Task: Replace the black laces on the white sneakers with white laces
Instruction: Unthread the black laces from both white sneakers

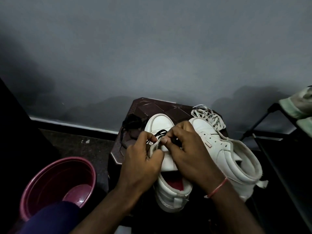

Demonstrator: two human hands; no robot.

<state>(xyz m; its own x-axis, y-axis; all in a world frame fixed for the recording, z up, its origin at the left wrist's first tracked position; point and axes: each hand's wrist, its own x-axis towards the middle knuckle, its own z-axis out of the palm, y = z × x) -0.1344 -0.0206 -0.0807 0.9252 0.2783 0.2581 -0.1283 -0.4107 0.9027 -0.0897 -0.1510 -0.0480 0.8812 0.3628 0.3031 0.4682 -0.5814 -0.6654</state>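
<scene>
Right hand [190, 154] on white sneaker's [161, 124] black lace [160, 133]

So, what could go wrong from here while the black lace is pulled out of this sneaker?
1. The right hand pinches the black lace while the left hand holds the sneaker, whose heel seems to overhang the stool; a hard tug might pull it off.
2. The white laces lie in a loose heap at the stool's far edge, and could slide off or tangle.
</scene>
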